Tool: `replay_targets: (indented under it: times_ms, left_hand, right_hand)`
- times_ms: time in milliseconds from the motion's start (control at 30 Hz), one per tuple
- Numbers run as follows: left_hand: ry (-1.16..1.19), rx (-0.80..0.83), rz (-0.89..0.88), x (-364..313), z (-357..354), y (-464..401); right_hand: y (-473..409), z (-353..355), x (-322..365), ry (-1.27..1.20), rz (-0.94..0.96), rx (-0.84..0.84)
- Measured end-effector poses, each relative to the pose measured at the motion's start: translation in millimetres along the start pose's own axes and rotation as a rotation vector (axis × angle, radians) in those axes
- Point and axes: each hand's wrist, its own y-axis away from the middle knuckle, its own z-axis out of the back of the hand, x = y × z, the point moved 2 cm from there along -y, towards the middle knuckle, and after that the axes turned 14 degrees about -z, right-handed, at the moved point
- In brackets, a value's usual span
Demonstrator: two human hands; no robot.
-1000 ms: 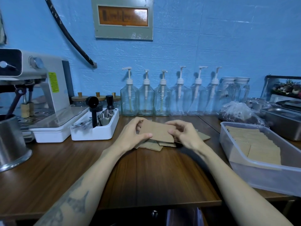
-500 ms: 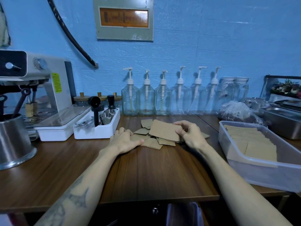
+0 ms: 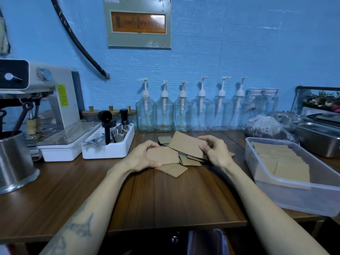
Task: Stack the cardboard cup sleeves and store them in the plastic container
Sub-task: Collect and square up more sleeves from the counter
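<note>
Left hand (image 3: 142, 157) grips one flat brown cardboard sleeve (image 3: 162, 155); right hand (image 3: 214, 150) pinches a tilted sleeve stack (image 3: 187, 144); clear plastic container (image 3: 294, 196) right, part-filled.

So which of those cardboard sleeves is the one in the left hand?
Start at the white tray of coffee tools on the wooden counter. Just right of it, the left hand grips a flat brown sleeve. Unlike the loose sleeves beneath, it is lifted, and it sits lower than the tilted sleeve in the right hand.
</note>
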Motion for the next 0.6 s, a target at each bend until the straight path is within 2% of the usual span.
replay_targets:
  times_ms: [100,200,333,433,600]
  left_hand:
    - [0.121,-0.116,-0.031,-5,3,1]
    - [0.299,-0.235,0.021,-11,9,3]
    - [0.427,-0.282,0.060,-12,6,3]
    - [0.521,-0.355,0.049,-14,6,2]
    - [0.679,-0.642,-0.010,-24,20,4]
  right_hand:
    - [0,2,2,-0.049,-0.003,-0.015]
    - [-2,5,2,-0.071,-0.002,-0.062]
    - [0,5,3,-0.063,-0.005,-0.080]
    - [4,0,3,0.002,0.004,-0.024]
    - [11,-6,6,0.036,0.028,0.110]
